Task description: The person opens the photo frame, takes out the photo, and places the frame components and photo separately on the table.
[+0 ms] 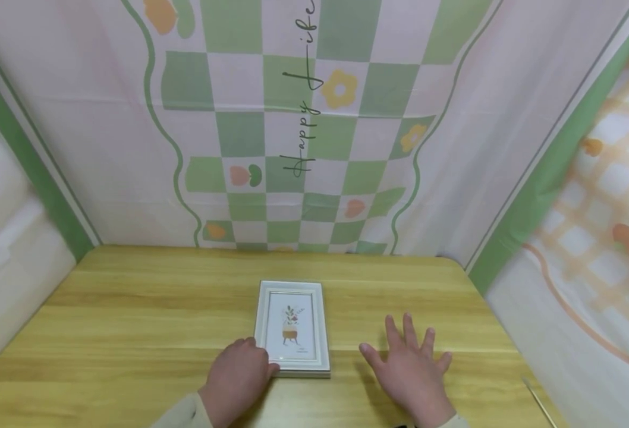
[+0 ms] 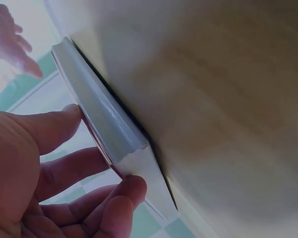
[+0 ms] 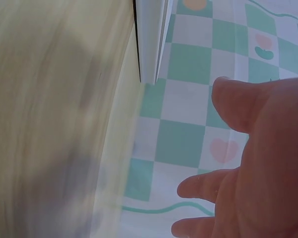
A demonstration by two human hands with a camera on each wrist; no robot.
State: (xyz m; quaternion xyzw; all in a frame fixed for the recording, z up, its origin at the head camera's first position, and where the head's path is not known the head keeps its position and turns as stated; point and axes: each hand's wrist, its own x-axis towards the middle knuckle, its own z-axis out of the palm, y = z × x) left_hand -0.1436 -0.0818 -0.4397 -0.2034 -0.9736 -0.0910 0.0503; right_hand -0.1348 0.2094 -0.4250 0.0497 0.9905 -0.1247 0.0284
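Observation:
A white picture frame [image 1: 293, 327] lies face up on the wooden table, with a small drawing of a potted plant inside. At its lower left corner my left hand [image 1: 238, 377] grips it, thumb along the near edge and fingers curled at the left side. The left wrist view shows the thumb and fingertips against the pale side of the picture frame [image 2: 107, 106]. To the right of it, my right hand [image 1: 411, 371] holds nothing, its fingers spread. In the right wrist view, that hand [image 3: 268, 158] is apart from the frame's end [image 3: 151, 44].
The wooden table [image 1: 159, 309] ends at a hanging cloth [image 1: 288, 137] with green and white checks. Other cloths [image 1: 603, 249] hang along the left and right sides. A thin pale stick [image 1: 540, 401] lies near the table's right edge.

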